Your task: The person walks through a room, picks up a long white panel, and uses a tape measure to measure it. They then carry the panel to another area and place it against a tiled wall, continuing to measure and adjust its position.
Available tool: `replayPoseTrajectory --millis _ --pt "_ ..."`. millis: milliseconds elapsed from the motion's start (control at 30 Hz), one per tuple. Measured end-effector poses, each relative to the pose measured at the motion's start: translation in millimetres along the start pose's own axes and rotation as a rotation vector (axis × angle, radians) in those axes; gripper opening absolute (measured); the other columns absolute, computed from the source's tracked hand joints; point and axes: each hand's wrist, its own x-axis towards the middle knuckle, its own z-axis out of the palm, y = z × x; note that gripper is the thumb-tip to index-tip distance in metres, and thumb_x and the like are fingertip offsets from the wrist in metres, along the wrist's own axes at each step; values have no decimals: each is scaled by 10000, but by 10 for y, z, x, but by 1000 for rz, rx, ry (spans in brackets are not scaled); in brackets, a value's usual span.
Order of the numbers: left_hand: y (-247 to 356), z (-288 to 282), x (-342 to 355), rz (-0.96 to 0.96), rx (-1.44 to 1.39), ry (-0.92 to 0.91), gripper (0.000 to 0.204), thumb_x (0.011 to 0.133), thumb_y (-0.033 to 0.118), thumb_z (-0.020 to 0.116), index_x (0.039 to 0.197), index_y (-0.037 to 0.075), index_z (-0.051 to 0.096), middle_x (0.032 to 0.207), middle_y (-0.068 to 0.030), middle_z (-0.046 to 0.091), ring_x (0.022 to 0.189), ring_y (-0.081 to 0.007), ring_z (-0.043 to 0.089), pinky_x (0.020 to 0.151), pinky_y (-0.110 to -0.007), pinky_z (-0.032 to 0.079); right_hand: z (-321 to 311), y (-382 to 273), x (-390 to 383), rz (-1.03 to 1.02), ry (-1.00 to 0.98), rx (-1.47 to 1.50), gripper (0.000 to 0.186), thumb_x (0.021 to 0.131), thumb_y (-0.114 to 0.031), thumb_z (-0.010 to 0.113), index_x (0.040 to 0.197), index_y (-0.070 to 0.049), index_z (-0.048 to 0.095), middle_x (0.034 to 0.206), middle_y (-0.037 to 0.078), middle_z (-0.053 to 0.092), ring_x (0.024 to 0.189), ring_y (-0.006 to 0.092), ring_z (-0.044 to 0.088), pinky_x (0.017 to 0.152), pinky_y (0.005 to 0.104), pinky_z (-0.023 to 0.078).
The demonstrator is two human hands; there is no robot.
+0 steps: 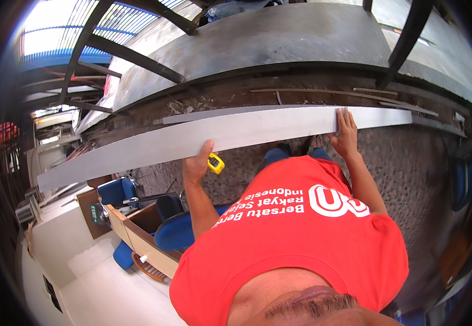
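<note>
A long, pale grey-white board (268, 127) stretches across in front of me, its left end nearer to me than its right. My left hand (195, 165) grips its near edge, thumb on the upper face and the other fingers mostly hidden. Right beside that palm is a yellow tape measure (215, 163); how the hidden fingers bear on it cannot be made out. Farther right, my right hand (345, 133) grips the board across its width, fingertips at the far edge. Behind the board's far edge shows another grey strip (203, 114).
Thin strips (323, 93) lie beyond the board, below a large grey sheet (279, 38) and dark beams (135, 57). Blue chairs (117, 191) and a wooden desk (124, 228) stand at left. Another blue chair (467, 179) is at far right. Patterned paving (393, 157) covers the floor.
</note>
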Motion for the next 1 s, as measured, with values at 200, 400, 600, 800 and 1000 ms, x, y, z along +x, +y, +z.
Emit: replayPoseTrajectory --millis 200,400,600,800,1000 --pt "-146 -94 -70 -42 -20 6 264 936 164 766 1102 -18 673 956 -97 715 779 -175 710 690 -322 581 -97 -189 146 -137 -144 -12 988 751 -213 840 1611 -94 366 1691 205 290 1567 394 260 1257 491 242" --pt "-504 -245 -134 -97 16 -111 294 934 156 776 1152 0 655 962 -81 707 817 -181 712 689 -333 599 -14 -319 285 -238 -224 -40 1000 679 -91 871 1565 -63 408 1507 192 482 1435 403 430 1205 495 321" --pt "-872 -576 -250 -174 -257 78 309 950 169 771 1180 2 650 1020 -79 700 863 -169 696 739 -327 565 96 -611 256 -264 -214 -43 967 659 -40 835 1539 -42 434 1401 199 522 1351 406 476 1152 496 365" --pt "-1452 -1080 -43 -202 -298 269 372 982 212 740 1273 1 644 1166 -70 689 1094 -185 646 982 -344 503 481 -894 224 -290 -240 -84 950 668 -38 811 1541 -43 436 1338 187 551 1292 397 519 1112 492 398" --pt "-1717 -1405 235 -237 -285 223 306 969 188 756 1191 -9 682 1139 -80 708 1055 -173 660 939 -347 519 800 -1231 304 -233 -393 -155 990 675 -77 842 1564 -60 405 1355 191 548 1304 393 513 1118 490 391"
